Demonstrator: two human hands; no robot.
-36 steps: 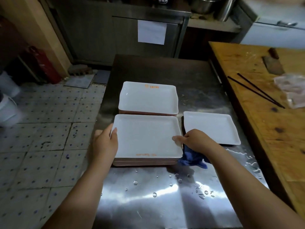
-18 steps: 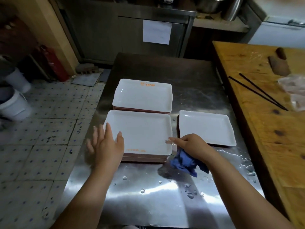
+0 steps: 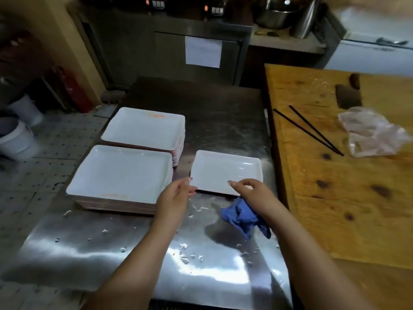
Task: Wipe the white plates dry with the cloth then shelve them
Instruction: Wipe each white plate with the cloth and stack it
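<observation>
A single white rectangular plate point(image 3: 225, 170) lies on the wet steel table point(image 3: 134, 249), right of two stacks of white plates. The near stack point(image 3: 120, 173) and the far stack point(image 3: 145, 128) sit side by side. My left hand point(image 3: 175, 196) reaches with nearly straight fingers to the single plate's near left corner and touches it. My right hand point(image 3: 251, 191) hovers at that plate's near edge, forefinger and thumb apart. Its lower fingers grip a crumpled blue cloth point(image 3: 243, 217) that hangs down to the table.
A wooden table point(image 3: 346, 186) adjoins on the right, carrying black chopsticks point(image 3: 310, 130), a clear plastic bag point(image 3: 371, 133) and a cleaver point(image 3: 348, 95). White buckets point(image 3: 15, 139) and a red extinguisher point(image 3: 73, 90) stand on the tiled floor at left. Water drops dot the steel near me.
Both hands left the near stack and moved right to the single plate. The cloth travelled along in my right hand. The view shifted rightward.
</observation>
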